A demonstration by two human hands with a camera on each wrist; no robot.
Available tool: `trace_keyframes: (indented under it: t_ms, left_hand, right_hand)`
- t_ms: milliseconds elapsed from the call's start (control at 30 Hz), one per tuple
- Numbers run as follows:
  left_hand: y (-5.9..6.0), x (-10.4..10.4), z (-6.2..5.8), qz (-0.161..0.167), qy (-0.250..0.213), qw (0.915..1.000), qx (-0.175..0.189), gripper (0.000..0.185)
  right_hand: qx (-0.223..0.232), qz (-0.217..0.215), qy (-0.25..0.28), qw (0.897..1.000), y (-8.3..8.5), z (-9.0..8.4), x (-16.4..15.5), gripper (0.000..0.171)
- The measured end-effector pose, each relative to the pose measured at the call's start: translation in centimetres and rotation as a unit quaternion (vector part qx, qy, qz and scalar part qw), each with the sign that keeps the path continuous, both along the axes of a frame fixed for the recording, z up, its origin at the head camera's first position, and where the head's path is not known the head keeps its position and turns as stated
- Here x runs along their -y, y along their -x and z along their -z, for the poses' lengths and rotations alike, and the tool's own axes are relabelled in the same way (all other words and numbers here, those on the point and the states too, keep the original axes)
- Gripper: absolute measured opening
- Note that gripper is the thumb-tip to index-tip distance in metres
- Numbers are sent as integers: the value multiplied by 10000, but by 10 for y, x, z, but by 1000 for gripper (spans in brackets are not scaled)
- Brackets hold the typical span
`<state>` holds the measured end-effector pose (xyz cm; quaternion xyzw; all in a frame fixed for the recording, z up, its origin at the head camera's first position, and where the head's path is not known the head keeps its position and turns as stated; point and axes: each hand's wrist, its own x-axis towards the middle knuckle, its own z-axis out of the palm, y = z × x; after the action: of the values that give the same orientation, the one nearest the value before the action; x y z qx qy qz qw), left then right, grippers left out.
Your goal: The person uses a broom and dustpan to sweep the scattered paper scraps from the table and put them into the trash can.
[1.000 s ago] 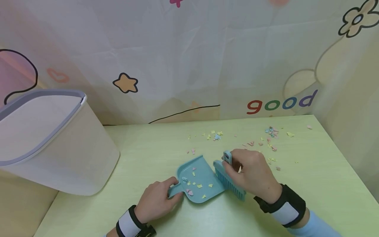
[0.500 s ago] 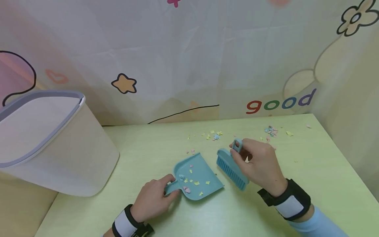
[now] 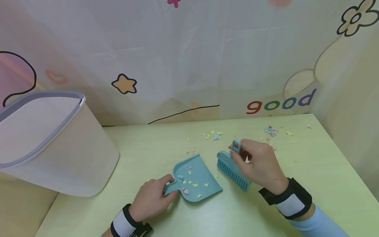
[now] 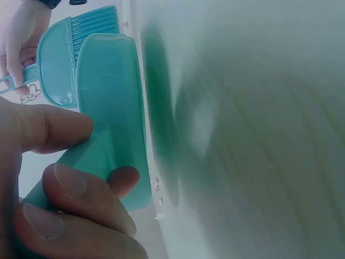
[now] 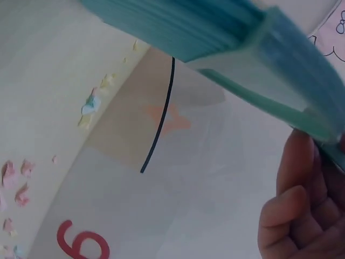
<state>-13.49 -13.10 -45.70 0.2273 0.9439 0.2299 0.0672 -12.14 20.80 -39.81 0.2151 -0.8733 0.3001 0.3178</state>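
Note:
A teal dustpan (image 3: 196,179) lies on the pale green table (image 3: 165,148) with several coloured paper scraps in it. My left hand (image 3: 154,197) grips its handle (image 3: 170,189); the left wrist view shows the fingers (image 4: 81,199) curled round the dustpan (image 4: 108,97). My right hand (image 3: 260,164) holds a teal hand brush (image 3: 232,168) just right of the pan, bristles down and a little apart from its lip. In the right wrist view the brush (image 5: 215,32) fills the top, with fingers (image 5: 294,205) on its back.
A white bin with a grey rim (image 3: 50,141) stands at the left. Loose paper scraps (image 3: 213,135) lie behind the pan, and more scraps (image 3: 270,131) lie at the far right. A patterned curtain (image 3: 189,59) backs the table.
The brush has drawn back to the right, off the dustpan's lip, then settled. The dustpan and left hand slid slightly left and nearer.

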Motion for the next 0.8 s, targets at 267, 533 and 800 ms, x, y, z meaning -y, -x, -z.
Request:
trace_keyframes:
  t_ms: [267,533,800]
  left_hand:
    - [1,2,1,97,118,9999,-63,19]
    - [0,2,1,116,191,9997,-106,20]
    - [-1,1,2,78,127,9999,-48,21]
  right_hand:
    - [-78,-320,-433,9985,-7,2,11,21]
    - [270,-665,502,9962,-7,3,16,17]
    - [64,-284,775,9966,-3,0,-1,8]
